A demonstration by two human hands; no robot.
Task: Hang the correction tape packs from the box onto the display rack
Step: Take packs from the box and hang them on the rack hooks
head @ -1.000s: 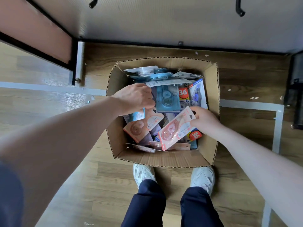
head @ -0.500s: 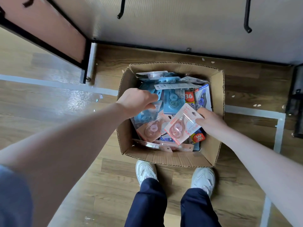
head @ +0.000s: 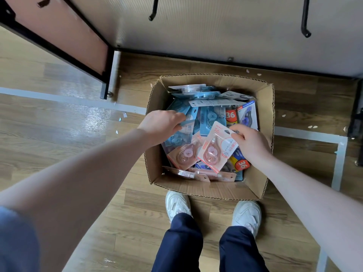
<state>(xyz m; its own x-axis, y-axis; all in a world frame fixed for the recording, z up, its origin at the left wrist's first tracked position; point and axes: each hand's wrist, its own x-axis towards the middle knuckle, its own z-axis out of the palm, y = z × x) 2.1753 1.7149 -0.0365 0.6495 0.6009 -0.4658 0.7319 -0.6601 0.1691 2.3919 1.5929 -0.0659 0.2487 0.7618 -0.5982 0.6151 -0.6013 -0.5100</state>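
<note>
The person is standing over an open cardboard box on the wooden floor, directly in front of their white shoes. The right hand is pinching the top corner of a pink correction tape pack above the box contents. The left hand is gripping a blue pack with curled fingers. Two black rack hooks are hanging above.
</note>
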